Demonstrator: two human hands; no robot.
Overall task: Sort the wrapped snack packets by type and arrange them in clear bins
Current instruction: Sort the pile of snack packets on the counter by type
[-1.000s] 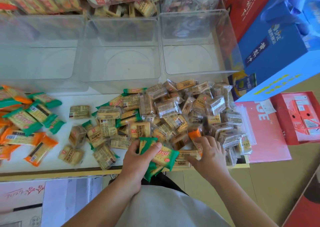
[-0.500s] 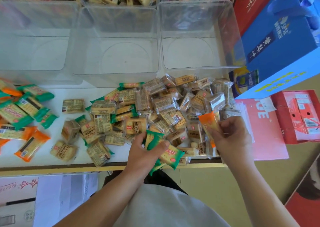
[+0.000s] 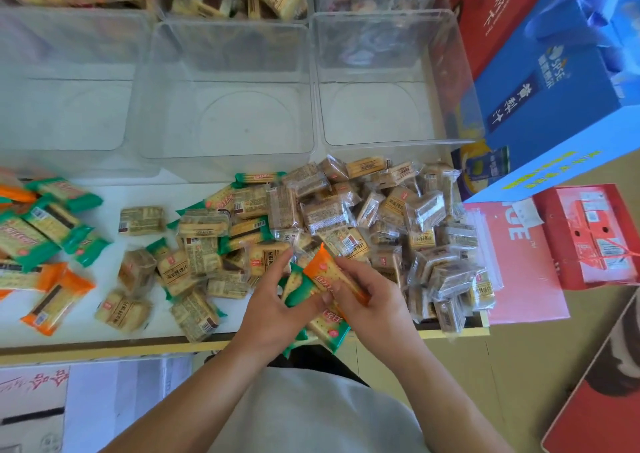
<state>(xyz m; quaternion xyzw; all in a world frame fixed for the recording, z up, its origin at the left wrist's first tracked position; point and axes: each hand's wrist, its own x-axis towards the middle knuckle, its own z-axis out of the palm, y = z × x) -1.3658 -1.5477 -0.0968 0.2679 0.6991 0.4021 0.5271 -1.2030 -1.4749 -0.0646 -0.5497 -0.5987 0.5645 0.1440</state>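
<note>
**Orange packet joins the green ones in hand**

Three clear bins stand side by side along the far edge of the white table. On the near left lies a cluster of green and orange packets. A heap of tan packets, too many to count, fills the middle and right. At the near edge the left hand curls round at least two green packets. The right hand, out to the right half a second ago, has come in beside it. Its thumb and fingers pinch one orange packet against the green ones.
</note>
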